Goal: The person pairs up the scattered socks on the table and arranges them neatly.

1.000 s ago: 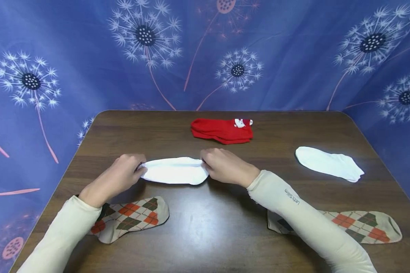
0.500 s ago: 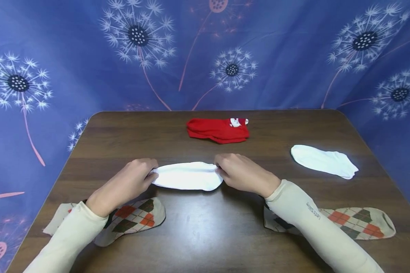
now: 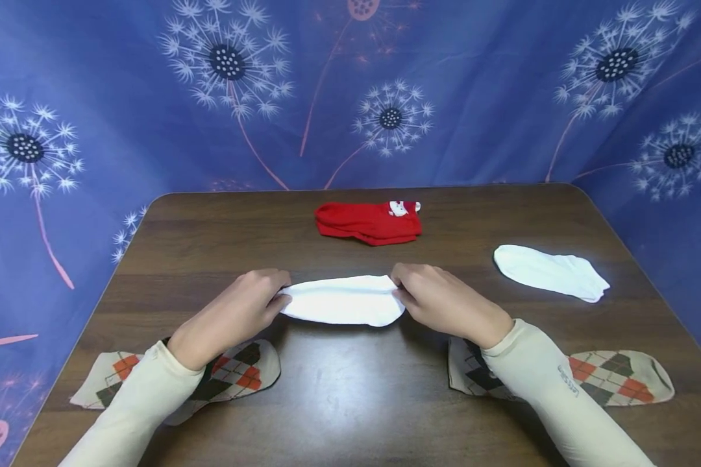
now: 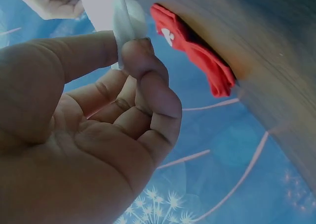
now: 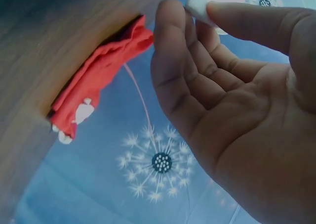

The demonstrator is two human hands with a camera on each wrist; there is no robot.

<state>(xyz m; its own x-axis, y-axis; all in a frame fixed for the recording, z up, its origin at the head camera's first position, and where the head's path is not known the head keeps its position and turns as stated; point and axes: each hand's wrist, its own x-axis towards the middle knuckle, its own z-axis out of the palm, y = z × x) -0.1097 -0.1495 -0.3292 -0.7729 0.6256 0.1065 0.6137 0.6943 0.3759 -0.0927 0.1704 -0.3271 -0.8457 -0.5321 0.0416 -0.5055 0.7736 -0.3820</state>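
A white sock is stretched level between both hands, held above the middle of the table. My left hand pinches its left end; in the left wrist view the thumb and index finger grip the white cloth. The right hand pinches the other end, and the right wrist view shows a bit of white fabric between thumb and fingertips. Beyond the held sock lies a red pair of socks with a white figure on it. Another white sock lies flat to the right.
An argyle sock lies under the left forearm, partly covered by the sleeve. A second argyle sock lies beneath the right forearm. The brown wooden table ends at a blue dandelion-print cloth behind and at the sides.
Both hands have moved rightward together with the white sock stretched between them. The view has shifted slightly, and the other socks stay where they lie on the table.
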